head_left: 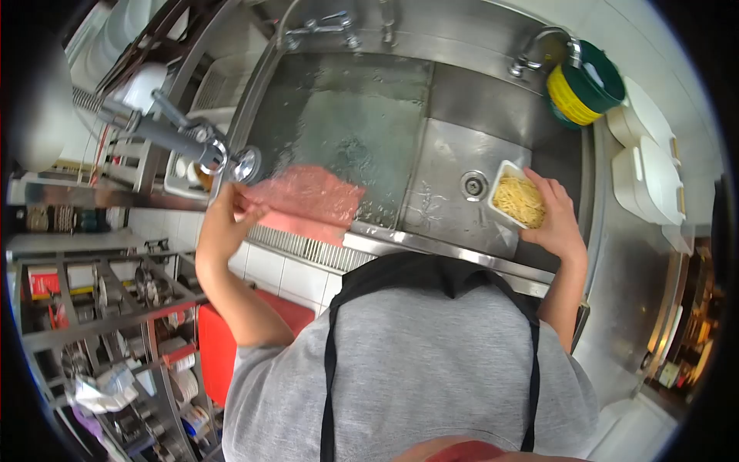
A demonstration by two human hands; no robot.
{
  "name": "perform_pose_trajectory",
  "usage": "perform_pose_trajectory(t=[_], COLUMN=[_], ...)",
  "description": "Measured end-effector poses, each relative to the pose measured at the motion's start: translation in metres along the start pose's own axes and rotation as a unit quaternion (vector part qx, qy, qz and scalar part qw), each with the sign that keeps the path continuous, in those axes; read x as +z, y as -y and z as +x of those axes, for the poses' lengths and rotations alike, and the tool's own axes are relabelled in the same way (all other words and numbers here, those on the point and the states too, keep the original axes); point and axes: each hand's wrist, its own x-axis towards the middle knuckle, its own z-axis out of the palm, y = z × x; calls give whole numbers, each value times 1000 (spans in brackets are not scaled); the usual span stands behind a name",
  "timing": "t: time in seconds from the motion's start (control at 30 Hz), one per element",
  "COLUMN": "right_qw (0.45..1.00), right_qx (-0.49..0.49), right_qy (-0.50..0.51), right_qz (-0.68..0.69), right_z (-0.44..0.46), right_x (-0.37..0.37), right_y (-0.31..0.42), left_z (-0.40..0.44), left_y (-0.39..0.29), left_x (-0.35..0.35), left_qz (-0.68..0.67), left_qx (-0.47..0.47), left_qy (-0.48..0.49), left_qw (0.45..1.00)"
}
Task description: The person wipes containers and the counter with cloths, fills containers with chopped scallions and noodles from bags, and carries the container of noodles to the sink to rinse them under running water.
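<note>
In the head view my left hand (227, 227) pinches one end of a pink cloth (308, 200), which spreads over the near rim of the left basin. My right hand (556, 212) grips a small white container (502, 171) over the right basin. Yellowish shredded food (519, 202) fills the container. Water (354, 123) stands in the left basin. Below the container, the right basin (446, 169) shows its drain (473, 185) and a wet floor.
A spray nozzle (246, 164) hangs close to my left hand. Taps (323, 29) line the back wall. At the right are a green and yellow bucket (585, 85) and white tubs (647, 181). Shelving (100, 323) and a red bin (219, 339) stand at the left.
</note>
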Motion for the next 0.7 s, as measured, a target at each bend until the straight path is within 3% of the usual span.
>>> perform_pose_trajectory(t=[0.03, 0.1, 0.13, 0.23, 0.27, 0.33, 0.4, 0.43, 0.5, 0.63, 0.7], right_qw=[1000, 1000, 1000, 999, 999, 996, 996, 994, 993, 984, 961], right_qx=[-13, -1, -15, -36, -49, -80, -89, -103, -112, -149, -175], right_qy=[-3, -6, -4, -12, -5, -5, 8, 28, 26, 102, 170], right_qz=[8, 1, -4, -17, -20, -25, -18, -8, -9, -6, 131], right_z=[0, 3, 5, 13, 17, 23, 29, 34, 43, 73, 112], right_x=[-2, -5, -6, -9, -10, -11, -10, -10, -2, -4, -6], right_y=[0, 1, 1, 1, 4, 6, 5, 3, -8, -37, -75], left_z=[-3, -1, 8, 46, 57, 96, 111, 117, 125, 123, 125], left_y=[-19, -77, -94, -145, -163, -170, -186, -185, -179, -173, -166], left_x=[2, 22, 40, 109, 128, 195, 223, 236, 260, 291, 310], left_qz=[-38, -36, -49, -86, -149, -245, -339, -337, -453, -493, -504], left_qx=[-16, 76, 179, 350, 314, 222, 10, 17, -89, -81, -101], left_qy=[55, 46, 40, 97, 184, 245, 368, 371, 575, 545, 482], left_qw=[998, 995, 982, 928, 919, 911, 866, 865, 675, 674, 710])
